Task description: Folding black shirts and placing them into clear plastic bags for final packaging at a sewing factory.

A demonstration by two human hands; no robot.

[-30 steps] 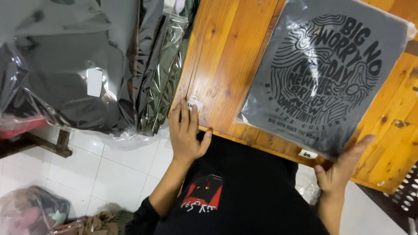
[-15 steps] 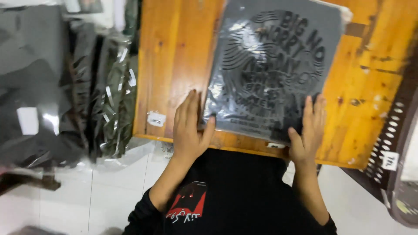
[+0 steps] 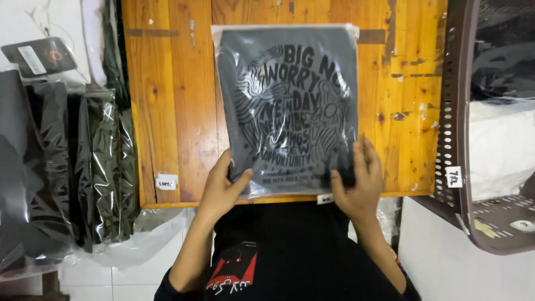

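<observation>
A folded grey T-shirt with a black printed design, sealed in a clear plastic bag (image 3: 290,106), lies flat on a small orange wooden table (image 3: 167,100). My left hand (image 3: 221,187) rests at the bag's near left corner, thumb on the plastic. My right hand (image 3: 359,181) lies flat on the bag's near right corner, fingers spread over it. Both hands press on the bag at the table's near edge.
Several bagged dark garments (image 3: 61,167) stand stacked on the left of the table. A brown perforated plastic basket (image 3: 451,139) with bagged clothes stands on the right. A small white sticker (image 3: 166,181) sits at the table's near left corner. White tiled floor lies below.
The bagged shirt has been straightened and squared on the table. My right hand came up from the table edge onto the bag's near right corner; my left hand moved onto its left corner.
</observation>
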